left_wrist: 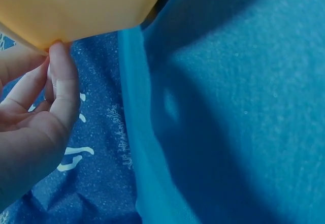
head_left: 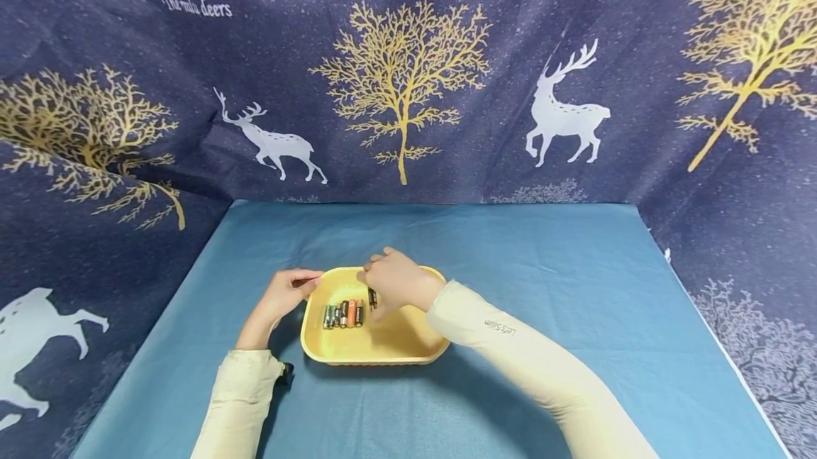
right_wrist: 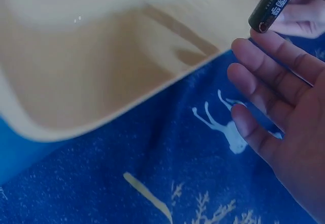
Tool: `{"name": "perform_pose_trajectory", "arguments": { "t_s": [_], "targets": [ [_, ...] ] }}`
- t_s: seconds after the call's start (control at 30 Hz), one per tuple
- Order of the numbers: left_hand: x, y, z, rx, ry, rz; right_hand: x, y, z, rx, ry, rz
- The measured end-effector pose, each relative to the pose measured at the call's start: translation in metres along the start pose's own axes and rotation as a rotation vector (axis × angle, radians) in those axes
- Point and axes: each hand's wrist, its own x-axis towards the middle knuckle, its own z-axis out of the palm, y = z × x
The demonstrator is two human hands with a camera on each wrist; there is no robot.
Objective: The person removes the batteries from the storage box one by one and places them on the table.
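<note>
A yellow plastic basin (head_left: pixel 408 335) stands on the blue cloth. My left hand (head_left: pixel 281 297) pinches its left rim between thumb and fingers, as the left wrist view shows at the basin's corner (left_wrist: pixel 86 10). Over the basin, my right hand (head_left: pixel 397 281) holds a black battery (right_wrist: pixel 271 5) at its fingertips; the thumb is hidden in the right wrist view. Several batteries lie side by side in a row on the basin floor: green ones (head_left: pixel 328 316) at the left, an orange one (head_left: pixel 352 313) and a black one (head_left: pixel 359 313) at the right.
Blue cloth (head_left: pixel 542 267) covers the table around the basin. Behind it hangs a dark blue curtain (head_left: pixel 459 161) printed with deer and yellow trees. A small dark object (head_left: pixel 287 374) sits by the left sleeve.
</note>
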Motion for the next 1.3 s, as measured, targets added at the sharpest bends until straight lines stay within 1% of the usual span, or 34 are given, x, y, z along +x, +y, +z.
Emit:
{"name": "perform_pose_trajectory", "arguments": {
  "t_s": [0.13,0.37,0.53,0.77,0.93,1.13,1.3],
  "targets": [
    [0.001,0.001,0.001,0.004,0.003,-0.015,-0.011,0.008,-0.004,0.006,0.03,-0.003],
    [0.002,0.002,0.001,-0.006,0.0,-0.045,-0.035,0.025,-0.006,0.037,0.122,0.004],
    [0.003,0.003,0.002,-0.009,-0.011,-0.068,-0.051,0.036,-0.005,0.065,0.148,0.017],
    [0.002,0.006,-0.001,-0.028,-0.015,-0.099,-0.07,0.049,-0.001,0.084,0.169,0.043],
    [0.003,0.006,-0.005,-0.059,-0.023,-0.128,-0.08,0.057,0.005,0.135,0.189,0.043],
    [0.0,0.007,-0.01,-0.116,-0.061,-0.151,-0.093,0.066,0.011,0.199,0.191,0.057],
    [-0.003,0.007,-0.012,-0.159,-0.103,-0.164,-0.107,0.072,0.021,0.209,0.177,0.091]
  ]
}}
